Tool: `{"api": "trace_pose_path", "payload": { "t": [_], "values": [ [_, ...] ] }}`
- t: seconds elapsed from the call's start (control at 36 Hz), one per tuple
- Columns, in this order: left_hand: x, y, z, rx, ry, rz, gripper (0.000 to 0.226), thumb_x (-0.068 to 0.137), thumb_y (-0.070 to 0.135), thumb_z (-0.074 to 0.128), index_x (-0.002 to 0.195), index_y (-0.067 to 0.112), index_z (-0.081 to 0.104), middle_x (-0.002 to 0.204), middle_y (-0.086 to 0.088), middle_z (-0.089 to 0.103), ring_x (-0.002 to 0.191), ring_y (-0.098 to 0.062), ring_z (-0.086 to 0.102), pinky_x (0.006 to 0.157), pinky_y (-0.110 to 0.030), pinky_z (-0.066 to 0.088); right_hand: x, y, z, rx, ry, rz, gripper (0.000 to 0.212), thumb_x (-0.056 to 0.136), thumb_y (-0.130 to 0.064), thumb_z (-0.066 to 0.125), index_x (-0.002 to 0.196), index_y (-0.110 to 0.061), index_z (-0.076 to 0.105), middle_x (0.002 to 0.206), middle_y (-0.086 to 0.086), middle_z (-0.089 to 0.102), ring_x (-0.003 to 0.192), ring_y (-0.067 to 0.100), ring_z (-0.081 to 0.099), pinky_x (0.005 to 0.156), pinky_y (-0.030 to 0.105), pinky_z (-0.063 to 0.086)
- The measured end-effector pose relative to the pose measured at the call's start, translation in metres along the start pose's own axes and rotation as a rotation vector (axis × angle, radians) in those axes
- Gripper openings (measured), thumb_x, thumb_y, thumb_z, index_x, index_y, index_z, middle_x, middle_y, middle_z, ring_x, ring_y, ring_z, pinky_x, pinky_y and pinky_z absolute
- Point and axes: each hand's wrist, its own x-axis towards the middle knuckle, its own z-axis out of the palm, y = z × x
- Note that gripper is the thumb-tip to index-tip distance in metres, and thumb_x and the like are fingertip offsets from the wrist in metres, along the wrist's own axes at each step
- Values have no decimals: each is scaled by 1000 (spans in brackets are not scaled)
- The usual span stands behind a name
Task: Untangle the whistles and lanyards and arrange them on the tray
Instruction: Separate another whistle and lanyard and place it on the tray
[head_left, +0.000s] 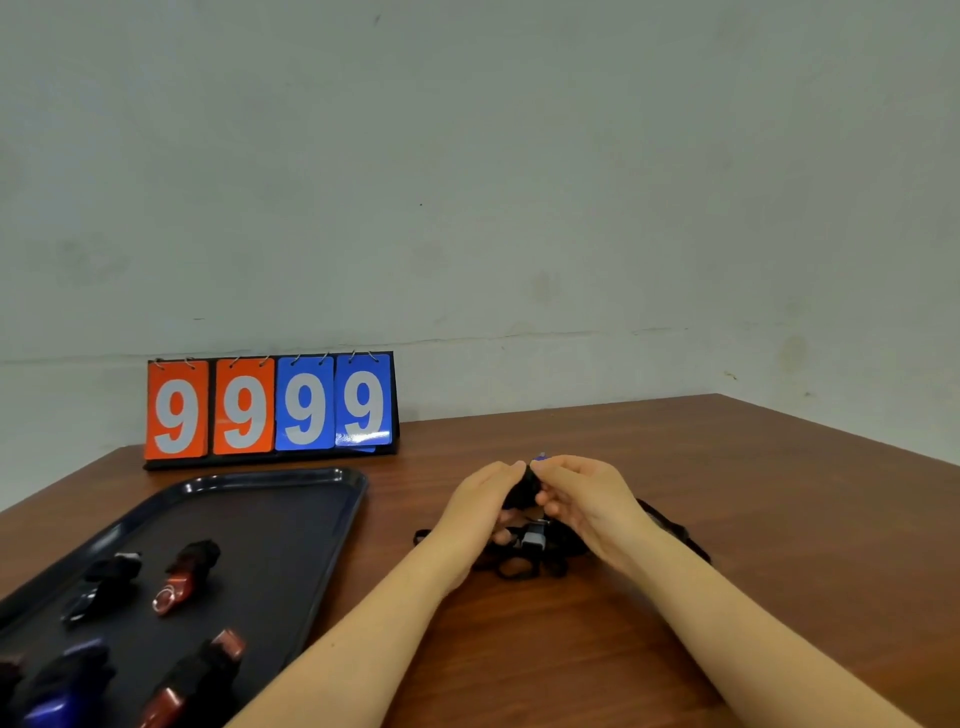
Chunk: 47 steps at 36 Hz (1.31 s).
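Observation:
My left hand and my right hand meet above the table, both pinching a blue whistle with its black lanyard bunched around it. Only a blue tip of it shows above my fingers. Under my hands lies a tangle of black lanyards with a silver whistle in it. A dark tray at the left holds several whistles with wrapped lanyards, among them a red one, a black one and a blue one.
A flip scoreboard reading 9 9 9 9 stands behind the tray against the wall. The brown wooden table runs to a far right corner. Lanyard loops trail to the right of my right wrist.

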Motion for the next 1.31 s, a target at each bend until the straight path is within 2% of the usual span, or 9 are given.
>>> {"api": "trace_pose_path", "payload": {
  "t": [0.14, 0.31, 0.39, 0.5, 0.58, 0.78, 0.92, 1.14, 1.31],
  "values": [
    [3, 3, 1, -76, 77, -52, 26, 99, 34, 47, 97, 12, 61, 58, 5, 45, 45, -5, 37, 46, -21, 33, -1, 0, 3, -156, 75, -71, 8, 90, -9, 63, 91, -5, 70, 69, 7, 67, 68, 20, 59, 69, 30, 52],
    [6, 3, 1, -19, 142, -71, 23, 98, 35, 45, 93, 17, 59, 68, 2, 48, 53, -10, 38, 51, -23, 35, -2, 1, 5, -364, 135, -162, 7, 90, -11, 64, 88, -10, 70, 75, 7, 73, 61, 13, 62, 62, 23, 53],
    [7, 1, 0, -12, 150, -43, 22, 98, 35, 47, 87, 19, 58, 64, 3, 46, 54, -10, 37, 52, -23, 34, -2, 0, 5, -432, 168, -196, 8, 90, -10, 62, 86, -11, 69, 72, 5, 73, 57, 10, 61, 61, 24, 51],
    [6, 1, 0, -19, 133, 0, 23, 98, 33, 48, 81, 20, 57, 54, 8, 45, 50, -8, 37, 48, -20, 32, -4, 0, 7, -535, 207, -264, 8, 92, -12, 60, 86, -13, 66, 70, 0, 70, 49, 0, 57, 52, 12, 46],
    [5, 2, -1, -87, 126, 11, 22, 98, 31, 49, 83, 18, 59, 46, 13, 47, 46, -7, 38, 45, -19, 32, -6, -1, 10, -514, 186, -272, 9, 93, -12, 58, 89, -12, 65, 71, 0, 70, 49, 0, 57, 52, 12, 46],
    [2, 5, 2, -294, 89, -12, 22, 98, 24, 46, 83, 13, 59, 48, 5, 48, 47, -9, 33, 47, -23, 26, -9, -6, 12, -410, 131, -272, 12, 94, -9, 56, 88, -9, 66, 65, 0, 67, 50, 4, 57, 54, 16, 49],
    [5, 2, 3, -350, 73, -42, 30, 96, 37, 50, 90, 10, 61, 56, -1, 45, 44, -9, 31, 49, -24, 27, -9, -5, 10, -367, 130, -307, 11, 93, -9, 59, 88, -11, 68, 67, 3, 68, 53, 6, 58, 57, 20, 50],
    [9, 2, 2, -447, 52, -31, 31, 96, 38, 52, 87, 10, 60, 54, 2, 47, 43, -7, 29, 43, -20, 26, -11, -3, 13, -364, 99, -351, 16, 94, -16, 59, 96, -23, 74, 79, 2, 73, 69, 25, 65, 62, 27, 53],
    [12, 0, 5, -503, 63, -111, 35, 97, 39, 49, 83, 7, 57, 51, -1, 36, 40, -9, 24, 41, -20, 24, -12, -4, 13, -255, 119, -276, 11, 90, -15, 65, 91, -16, 76, 67, 0, 69, 57, 10, 57, 56, 19, 48]
  ]
}}
